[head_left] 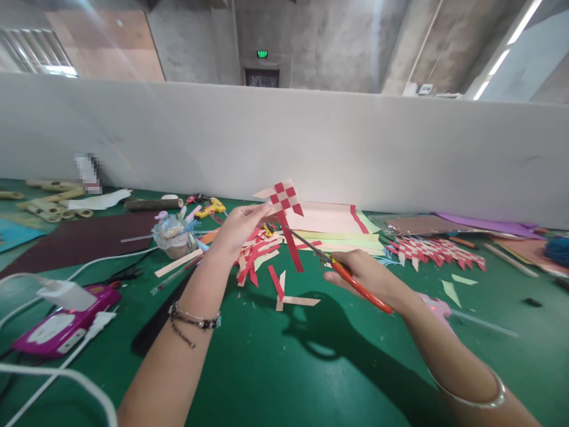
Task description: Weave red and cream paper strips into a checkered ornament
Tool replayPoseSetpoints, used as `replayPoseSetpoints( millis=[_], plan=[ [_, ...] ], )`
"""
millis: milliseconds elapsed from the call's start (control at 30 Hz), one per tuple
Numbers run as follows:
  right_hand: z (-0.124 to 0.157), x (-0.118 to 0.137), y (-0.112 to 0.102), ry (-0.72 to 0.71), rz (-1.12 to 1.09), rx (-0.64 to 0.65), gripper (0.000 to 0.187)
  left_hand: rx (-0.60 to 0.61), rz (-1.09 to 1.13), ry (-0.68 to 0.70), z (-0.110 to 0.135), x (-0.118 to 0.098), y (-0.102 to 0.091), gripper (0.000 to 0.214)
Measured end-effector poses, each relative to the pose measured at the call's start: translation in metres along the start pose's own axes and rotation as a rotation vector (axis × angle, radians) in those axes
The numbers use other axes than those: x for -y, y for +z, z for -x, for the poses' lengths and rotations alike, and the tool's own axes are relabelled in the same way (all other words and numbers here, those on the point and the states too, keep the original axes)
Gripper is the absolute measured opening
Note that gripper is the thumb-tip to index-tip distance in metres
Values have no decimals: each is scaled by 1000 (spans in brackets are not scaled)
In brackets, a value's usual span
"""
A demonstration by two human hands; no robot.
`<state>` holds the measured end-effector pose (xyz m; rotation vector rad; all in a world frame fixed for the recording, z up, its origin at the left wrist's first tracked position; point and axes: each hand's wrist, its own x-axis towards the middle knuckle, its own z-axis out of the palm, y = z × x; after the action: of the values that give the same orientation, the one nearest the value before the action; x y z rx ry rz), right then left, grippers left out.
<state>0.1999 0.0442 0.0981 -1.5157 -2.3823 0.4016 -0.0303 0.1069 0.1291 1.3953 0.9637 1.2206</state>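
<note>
Over on the far left, bamboo tubes (48, 207) lie in a jumble on the green table (249, 367), with a purple power strip (62, 326) nearer in, a white charger (66, 295) plugged into it. Next along, a dark brown sheet (89, 240) lies flat, and beside it stands a cup (176, 244) with crinkled plastic bulging out of its top. Just behind that, a yellow glue gun (212, 207). Now the left hand (237, 231): thumb and fingers in a tight pinch on the woven paper piece (284, 198), a red-and-cream check held up above the table, one long red tail hanging down. Below and behind it, a heap of paper strips (255, 252), and nearer, a few loose strips (300, 300) crossing one another. In from the right come the scissors (355, 283), fingers of the right hand (371, 273) wrapped round the orange handles, blade tips right at the red tail; how far apart the blades stand, I cannot tell. Further right, a row of checked pieces (438, 252) lies bunched together, a purple sheet (484, 225) behind, a pink glue gun (433, 305) near the right wrist.
</note>
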Motion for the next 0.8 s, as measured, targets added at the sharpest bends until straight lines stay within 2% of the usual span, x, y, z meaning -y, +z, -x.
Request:
replayPoseSetpoints(
  millis=[300, 800],
  plan=[
    [-1, 0, -1, -16, -16, -3, 48, 43, 35, 41, -1, 1, 0, 34],
    [-1, -4, 0, -1, -41, -13, 48, 10, 25, 19, -4, 8, 0, 36]
  ],
)
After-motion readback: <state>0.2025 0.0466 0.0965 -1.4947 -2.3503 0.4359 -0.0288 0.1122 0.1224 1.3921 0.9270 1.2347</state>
